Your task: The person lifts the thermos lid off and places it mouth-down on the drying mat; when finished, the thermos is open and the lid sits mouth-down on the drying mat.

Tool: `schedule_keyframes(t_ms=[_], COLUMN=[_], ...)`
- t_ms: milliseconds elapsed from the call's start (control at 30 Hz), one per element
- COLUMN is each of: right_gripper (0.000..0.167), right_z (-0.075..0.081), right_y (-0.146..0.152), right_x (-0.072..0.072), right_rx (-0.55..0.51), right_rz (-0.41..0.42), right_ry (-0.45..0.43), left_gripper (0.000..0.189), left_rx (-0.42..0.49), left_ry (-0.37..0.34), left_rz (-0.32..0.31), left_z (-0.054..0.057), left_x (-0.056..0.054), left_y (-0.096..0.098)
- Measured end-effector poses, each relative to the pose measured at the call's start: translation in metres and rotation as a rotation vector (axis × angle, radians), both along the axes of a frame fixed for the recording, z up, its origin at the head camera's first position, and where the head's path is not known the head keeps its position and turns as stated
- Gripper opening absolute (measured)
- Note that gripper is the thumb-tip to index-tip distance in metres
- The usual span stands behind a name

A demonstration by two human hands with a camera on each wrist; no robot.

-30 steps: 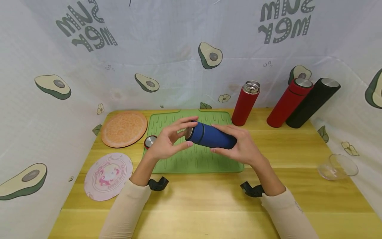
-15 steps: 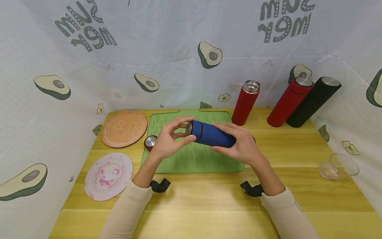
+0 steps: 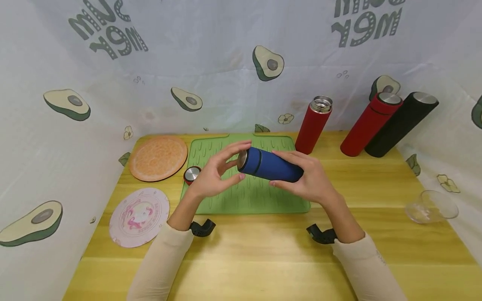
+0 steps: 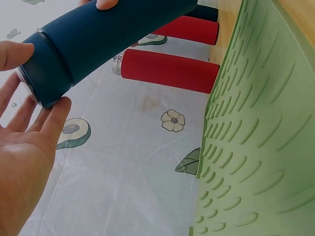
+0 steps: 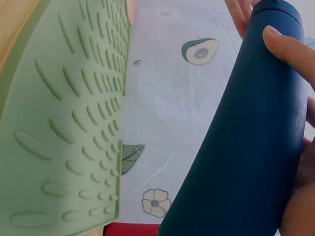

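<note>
While your right hand (image 3: 314, 177) grips one blue flask (image 3: 280, 167), tilted, above the green mat (image 3: 248, 202), your left hand (image 3: 212, 175) pinches its cap (image 3: 252, 160) at the left.

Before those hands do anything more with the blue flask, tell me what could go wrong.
The blue flask is tilted in the right hand above the green mat, so it could slip and drop. If the left hand, at the cap, loosens it, any contents might spill. The open red flask stands nearby; a careless swing could topple it.
</note>
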State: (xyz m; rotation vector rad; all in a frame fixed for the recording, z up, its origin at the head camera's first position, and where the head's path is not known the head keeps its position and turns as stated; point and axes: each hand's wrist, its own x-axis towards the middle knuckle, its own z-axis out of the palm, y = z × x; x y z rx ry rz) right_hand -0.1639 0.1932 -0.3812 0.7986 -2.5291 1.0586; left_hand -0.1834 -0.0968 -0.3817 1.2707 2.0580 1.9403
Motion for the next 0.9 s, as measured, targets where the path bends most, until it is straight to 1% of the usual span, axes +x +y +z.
schedule_keyframes(t_ms=[200,400,500,633,800,900], right_gripper=[0.078,0.078,0.078,0.078,0.078,0.078], right_z=[-0.0005,0.0002,0.0015,0.0032,0.0037,0.0027], right_y=[0.0013,0.0007,0.0009,0.0011,0.0013,0.0018], right_x=[-0.0009,-0.0034,-0.0042,-0.0047,-0.0036,-0.0025], right_rx=[0.009,0.014,0.025,0.027,0.031,0.037], right_rz=[-0.001,0.005,0.006,0.009,0.007,0.004], right_ry=[0.010,0.011,0.015,0.026,0.023,0.016], left_gripper=[0.067,0.068,0.068,0.068,0.067,0.068], left_rx=[-0.007,0.012,0.024,0.021,0.005,-0.004], left_ry=[-0.014,-0.034,-0.041,-0.053,-0.085,-0.093], left_rz=[-0.013,0.005,0.018,0.056,0.115,0.117], left_z=[-0.0002,-0.0033,-0.0029,-0.0016,-0.0017,-0.0027], left_x=[-0.0032,-0.0055,-0.0063,-0.0064,-0.0063,-0.0054], left_y=[-0.0005,-0.0017,-0.0010,0.0004,0.0014,0.0009])
